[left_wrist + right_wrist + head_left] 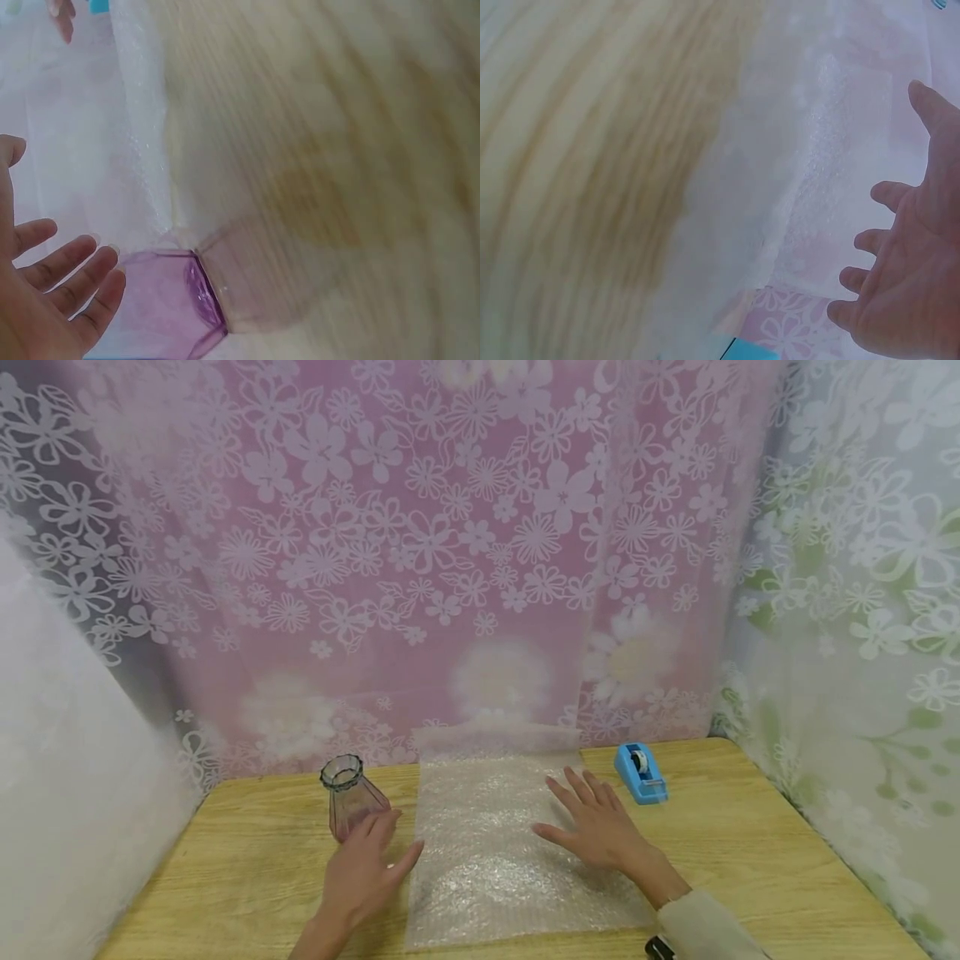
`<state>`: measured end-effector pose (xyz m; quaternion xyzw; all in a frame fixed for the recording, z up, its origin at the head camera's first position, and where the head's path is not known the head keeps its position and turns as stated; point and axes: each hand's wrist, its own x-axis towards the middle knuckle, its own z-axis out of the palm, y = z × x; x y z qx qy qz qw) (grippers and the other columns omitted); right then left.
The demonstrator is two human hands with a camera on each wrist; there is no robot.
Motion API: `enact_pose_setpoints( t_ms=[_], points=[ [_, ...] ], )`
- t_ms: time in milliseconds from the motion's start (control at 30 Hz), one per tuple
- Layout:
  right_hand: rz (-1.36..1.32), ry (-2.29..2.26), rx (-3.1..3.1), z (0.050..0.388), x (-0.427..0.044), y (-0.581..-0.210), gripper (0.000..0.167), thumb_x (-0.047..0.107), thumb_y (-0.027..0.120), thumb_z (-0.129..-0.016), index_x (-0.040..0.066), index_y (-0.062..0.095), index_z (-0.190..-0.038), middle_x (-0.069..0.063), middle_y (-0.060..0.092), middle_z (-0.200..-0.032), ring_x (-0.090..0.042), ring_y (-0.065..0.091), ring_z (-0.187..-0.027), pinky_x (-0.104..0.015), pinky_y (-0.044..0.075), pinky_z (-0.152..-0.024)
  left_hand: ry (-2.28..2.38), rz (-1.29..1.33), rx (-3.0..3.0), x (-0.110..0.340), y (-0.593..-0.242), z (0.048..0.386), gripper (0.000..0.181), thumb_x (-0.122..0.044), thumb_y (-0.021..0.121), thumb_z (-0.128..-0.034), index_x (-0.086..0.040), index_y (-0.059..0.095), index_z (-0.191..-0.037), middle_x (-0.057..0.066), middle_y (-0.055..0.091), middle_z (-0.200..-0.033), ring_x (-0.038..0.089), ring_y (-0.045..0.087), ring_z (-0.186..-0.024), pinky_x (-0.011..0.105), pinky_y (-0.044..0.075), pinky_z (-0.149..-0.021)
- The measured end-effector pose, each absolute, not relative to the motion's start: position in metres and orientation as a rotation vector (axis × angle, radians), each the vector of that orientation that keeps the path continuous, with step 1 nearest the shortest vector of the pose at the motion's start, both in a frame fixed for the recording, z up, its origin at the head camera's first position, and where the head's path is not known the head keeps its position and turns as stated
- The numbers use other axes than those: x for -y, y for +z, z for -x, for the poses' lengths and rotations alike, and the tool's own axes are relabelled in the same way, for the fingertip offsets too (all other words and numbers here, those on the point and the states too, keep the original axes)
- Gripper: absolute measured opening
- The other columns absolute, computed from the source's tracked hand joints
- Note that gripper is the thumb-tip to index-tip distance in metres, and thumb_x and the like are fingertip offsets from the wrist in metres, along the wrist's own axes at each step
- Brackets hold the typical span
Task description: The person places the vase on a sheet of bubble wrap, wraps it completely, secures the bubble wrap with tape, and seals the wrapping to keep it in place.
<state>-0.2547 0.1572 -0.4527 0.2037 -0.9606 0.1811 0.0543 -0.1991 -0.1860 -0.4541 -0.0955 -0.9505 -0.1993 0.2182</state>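
A glass vase (357, 802) with a scalloped dark rim and a purple-tinted base stands on the left of the table. My left hand (363, 870) is right beside it with loose fingers, partly covering its lower part in the head view. In the left wrist view those fingers come close to the purple base (169, 300); whether they touch it I cannot tell. A sheet of clear bubble wrap (480, 852) lies flat in the middle. Over its right side my right hand (600, 827) spreads its fingers, holding nothing.
A blue tape dispenser (641, 774) with a roll of tape sits at the back right. A small black object (660, 947) shows at the front edge near the right sleeve. Behind the wooden table (757, 852) hangs a pink floral curtain (420, 568).
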Motion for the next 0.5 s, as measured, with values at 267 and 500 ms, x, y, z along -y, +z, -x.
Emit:
enact_pose_setpoints(
  t_ms=[267, 500],
  points=[
    [-0.635, 0.580, 2.918, 0.257, -0.151, -0.451, 0.083, 0.069, 0.044, -0.087, 0.017, 0.032, -0.150, -0.016, 0.018, -0.155, -0.043, 0.010, -0.140, -0.063, 0.008, -0.107, -0.615, 0.194, 2.673, 0.201, -0.456, 0.195, 0.044, -0.052, 0.064, -0.0858, -0.014, 0.066, -0.109, 0.001, 0.062, -0.106, 0.019, 0.062, -0.090, 0.041, 0.051, -0.071],
    [-0.661, 0.614, 2.921, 0.259, -0.145, -0.449, 0.082, 0.067, 0.045, -0.088, 0.016, 0.030, -0.150, -0.015, 0.017, -0.156, -0.042, 0.009, -0.140, -0.063, 0.008, -0.107, -0.757, 0.046, 2.722, 0.217, -0.454, 0.190, 0.045, -0.053, 0.063, -0.0861, -0.012, 0.064, -0.105, 0.002, 0.062, -0.099, 0.022, 0.061, -0.090, 0.043, 0.050, -0.074]
  ],
)
